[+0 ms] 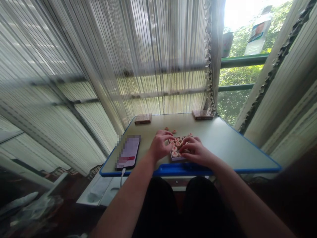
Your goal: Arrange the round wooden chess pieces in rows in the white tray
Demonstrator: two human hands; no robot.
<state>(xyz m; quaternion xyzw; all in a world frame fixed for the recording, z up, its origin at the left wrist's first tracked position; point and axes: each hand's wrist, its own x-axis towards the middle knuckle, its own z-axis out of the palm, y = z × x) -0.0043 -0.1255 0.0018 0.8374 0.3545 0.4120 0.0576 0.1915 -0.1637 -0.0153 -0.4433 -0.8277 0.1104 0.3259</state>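
Round wooden Chinese chess pieces (178, 144) with red and dark characters sit packed in a small shallow box (177, 159) near the table's front edge. My left hand (160, 144) is at the box's left side, its fingers curved and apart, the tips by the pieces at the far left corner. Over the right part of the box reaches my right hand (195, 152), fingers spread, tips touching pieces and hiding some. Loose chess pieces lie just past the box: one (174, 131) close to my left fingers, another (166, 128) farther back, and one (190, 135) beyond my right hand.
The pale table (223, 145) has a blue rim. A phone (128, 152) with a white cable (122, 177) lies at the left. Two flat brown boxes, one at the far left (143, 118) and one at the far right (202, 115), stand by the curtain (158, 66).
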